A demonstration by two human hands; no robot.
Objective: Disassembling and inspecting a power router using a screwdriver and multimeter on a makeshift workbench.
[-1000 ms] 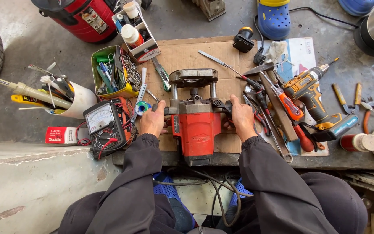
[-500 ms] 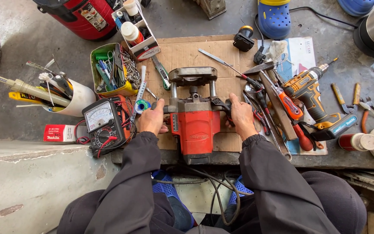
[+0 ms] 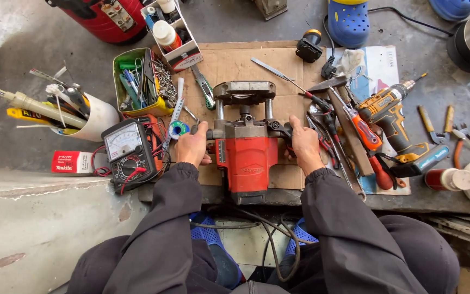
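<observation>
Head view: a small red-and-white box lies left of the black meter. Left hand and right hand grip the red router between them.

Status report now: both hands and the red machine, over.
Left hand and right hand grip side handles of red router. Router lies on cardboard. Multimeter close at left, screwdrivers at right.
</observation>
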